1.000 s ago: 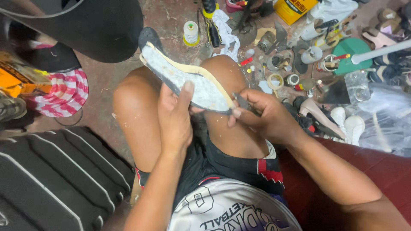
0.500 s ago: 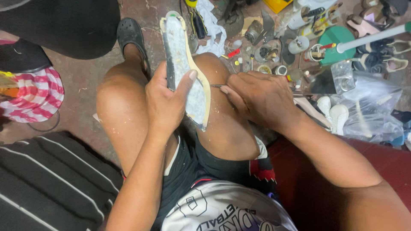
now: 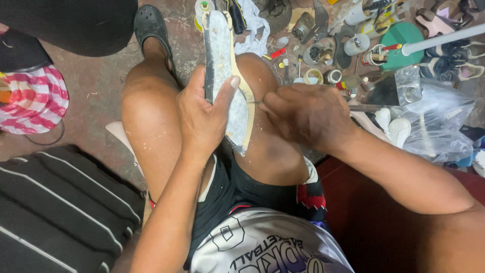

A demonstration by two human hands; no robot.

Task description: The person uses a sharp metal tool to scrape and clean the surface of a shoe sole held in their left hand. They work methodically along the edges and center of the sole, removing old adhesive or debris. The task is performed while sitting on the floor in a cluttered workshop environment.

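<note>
Shoe sole [image 3: 225, 76] stands lengthwise on the right knee | left hand [image 3: 202, 119] grip closed round its middle | right hand [image 3: 303, 116] grip fisted on a thin blade [image 3: 255, 102] at the sole's edge | risk: blade slipping toward thumb or knee, judging by closeness.

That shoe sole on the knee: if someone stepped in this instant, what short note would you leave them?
Left hand: grips the shoe sole, propped lengthwise on the right knee, thumb on its pale face.
Right hand: closed on a thin blade whose tip meets the sole's tan edge.
Done: shavings lie scattered on both thighs.
Left: the tan edge strip is intact along most of the sole; how far the trimming has got cannot be told.
Tools, tape rolls and shoes crowd the floor ahead.
</note>
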